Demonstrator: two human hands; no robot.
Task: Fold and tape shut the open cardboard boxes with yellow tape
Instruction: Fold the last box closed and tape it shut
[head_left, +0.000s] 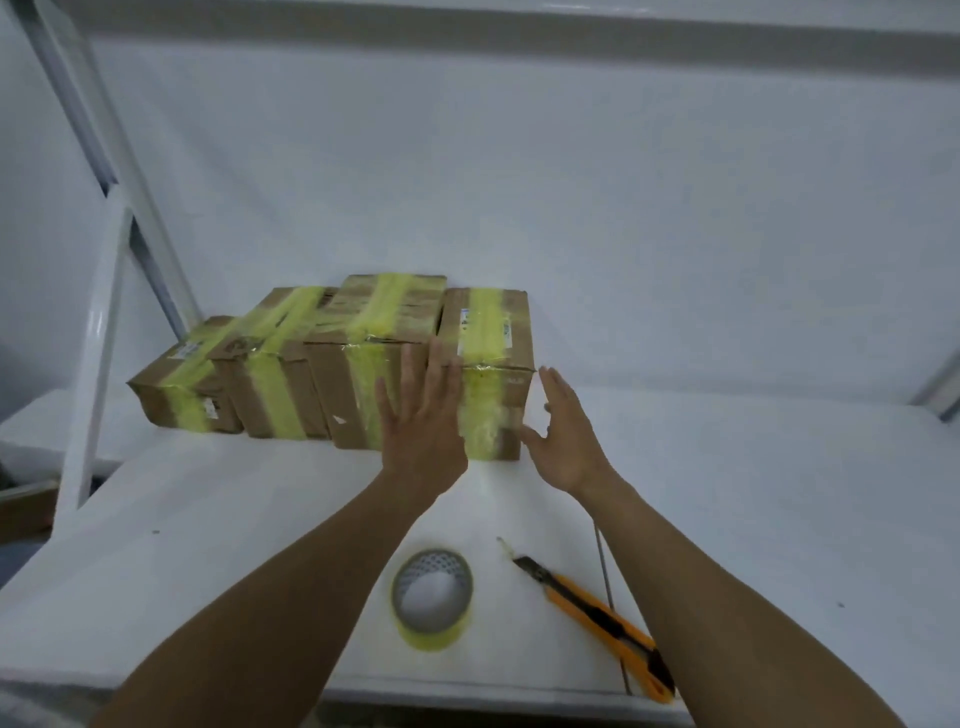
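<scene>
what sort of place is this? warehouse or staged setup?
Probably a staged packing station, not a warehouse: white-covered table, plain white backdrop and white metal frame. The row of taped cardboard boxes, yellow tape roll and box cutter point to packing.

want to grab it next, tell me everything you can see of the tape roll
The tape roll is a ring of yellow translucent-looking tape on a pale core with a dotted inner wall. It lies flat, hole up, on the white table, left of the orange utility knife and apart from it. Only the table touches it.
</scene>
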